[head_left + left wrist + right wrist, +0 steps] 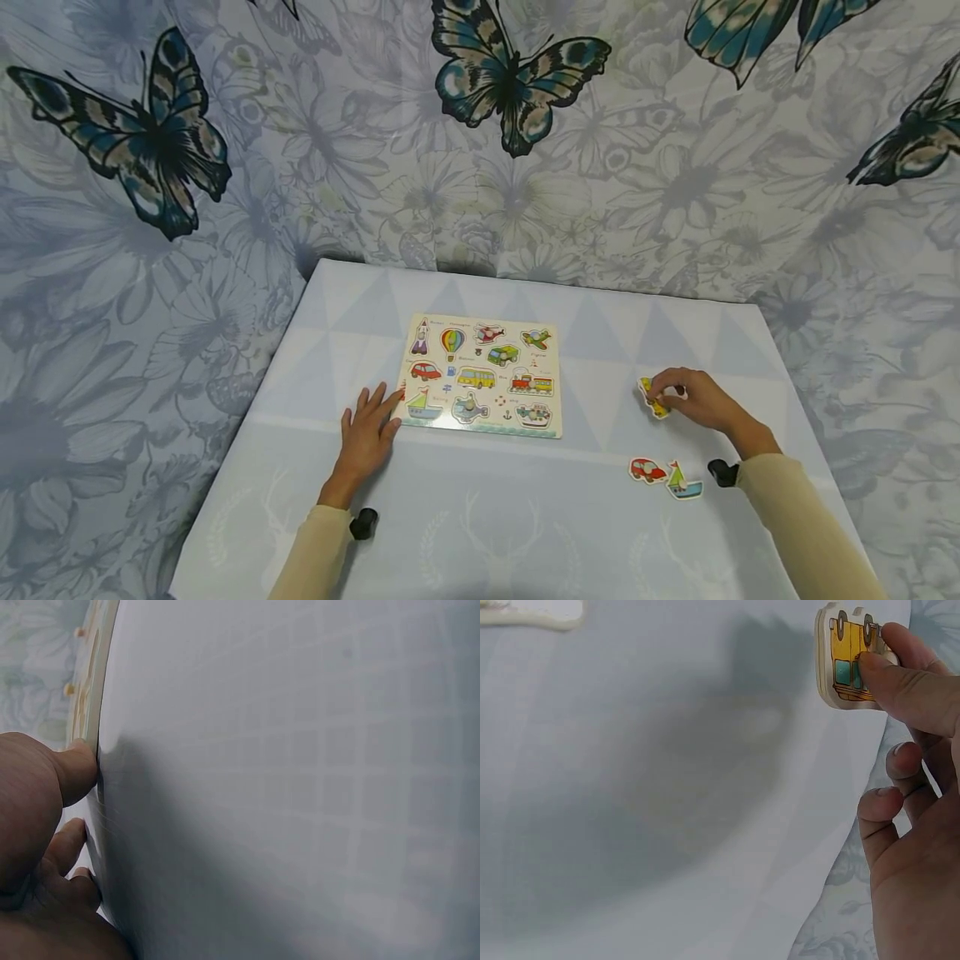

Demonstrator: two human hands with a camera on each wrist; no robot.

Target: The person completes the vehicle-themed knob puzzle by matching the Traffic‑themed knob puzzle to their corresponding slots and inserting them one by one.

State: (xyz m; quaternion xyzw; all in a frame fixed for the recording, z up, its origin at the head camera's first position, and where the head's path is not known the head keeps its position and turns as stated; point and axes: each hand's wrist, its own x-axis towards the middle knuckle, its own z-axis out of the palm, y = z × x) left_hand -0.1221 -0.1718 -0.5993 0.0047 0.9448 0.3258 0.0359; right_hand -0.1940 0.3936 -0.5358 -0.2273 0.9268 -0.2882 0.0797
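Note:
A flat puzzle board (480, 427) printed with colourful vehicles lies on the table. My left hand (367, 437), fingers spread, rests at the board's left edge. In the left wrist view the left thumb (75, 772) touches the rim of the board. Off to the right, my right hand (693, 400) pinches a yellow bus puzzle piece (844, 671) between thumb and fingers. The bus is held tilted on end in the right wrist view, its wheels toward the top. The thumb and fingertips cover part of it.
A red car piece (647, 470) and a sailboat piece (684, 485) lie side by side nearer the person, below the right hand. The pale, patterned tablecloth (510, 500) spreads over the table. Behind it hangs a butterfly-printed cloth (525, 208).

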